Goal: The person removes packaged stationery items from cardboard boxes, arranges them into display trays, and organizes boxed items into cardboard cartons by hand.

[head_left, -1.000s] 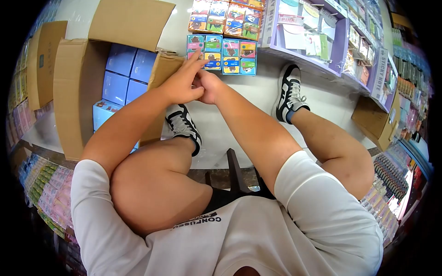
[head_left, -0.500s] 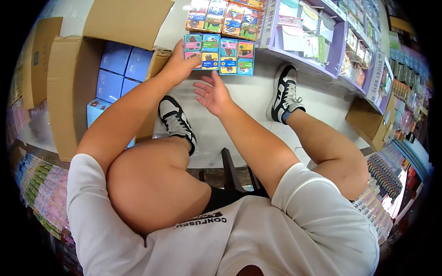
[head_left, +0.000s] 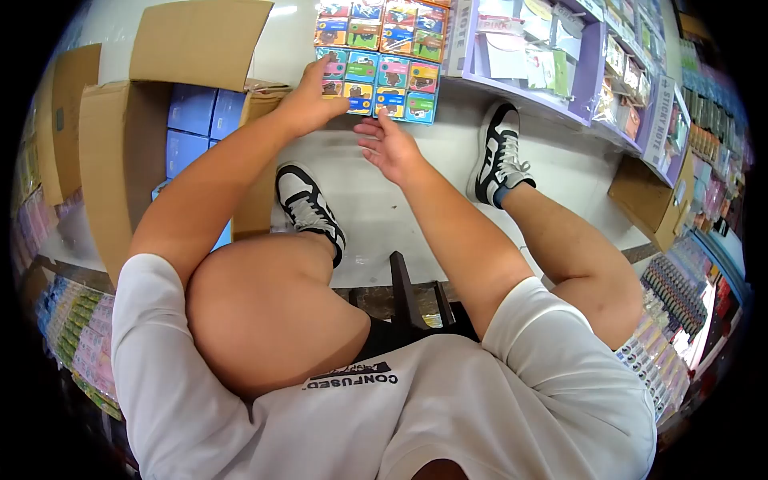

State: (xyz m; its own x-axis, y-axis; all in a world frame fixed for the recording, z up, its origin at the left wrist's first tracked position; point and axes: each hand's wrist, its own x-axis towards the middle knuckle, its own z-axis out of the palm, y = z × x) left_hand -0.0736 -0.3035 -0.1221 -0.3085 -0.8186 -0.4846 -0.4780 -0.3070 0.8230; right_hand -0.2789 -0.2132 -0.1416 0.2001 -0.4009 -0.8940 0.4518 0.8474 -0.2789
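Observation:
Two packs of colourful little boxes with blue edges lie side by side on the floor at top centre, a left pack (head_left: 360,70) and a right pack (head_left: 406,88). My left hand (head_left: 310,100) grips the near left corner of the left pack, fingers along its side and thumb at its front edge. Below the right pack is my right hand (head_left: 390,150), open and holding nothing, its thumb tip close to the pack's near edge. Orange-edged packs (head_left: 416,36) lie directly beyond the blue-edged ones.
An open cardboard box (head_left: 120,152) with blue boxes (head_left: 190,110) inside stands at the left. Purple display trays (head_left: 588,96) are at the upper right, near another cardboard box (head_left: 652,200). My shoes (head_left: 308,210) rest on the floor below the packs.
My hands were together over the left pack; they parted, and my left hand took its left side. My right hand has since moved right and up toward the right pack.

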